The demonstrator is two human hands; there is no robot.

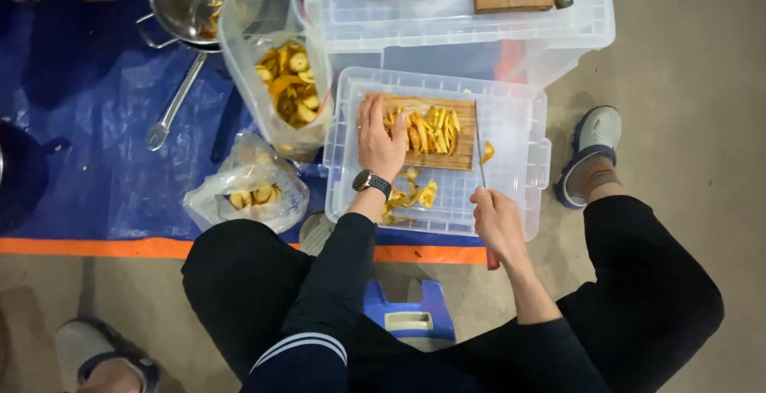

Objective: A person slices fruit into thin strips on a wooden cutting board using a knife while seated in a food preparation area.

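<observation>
Left hand [380, 139] lies flat, fingers spread and gripping nothing, pinning the cutting board [431, 132] so it stays put on the upturned clear lid [511, 122]. Right hand [496, 219] is closed around the knife [481, 154], blade at the board's right edge beside the yellow slices [435, 131]. More slices fill the tub [289, 82] to the left.
</observation>
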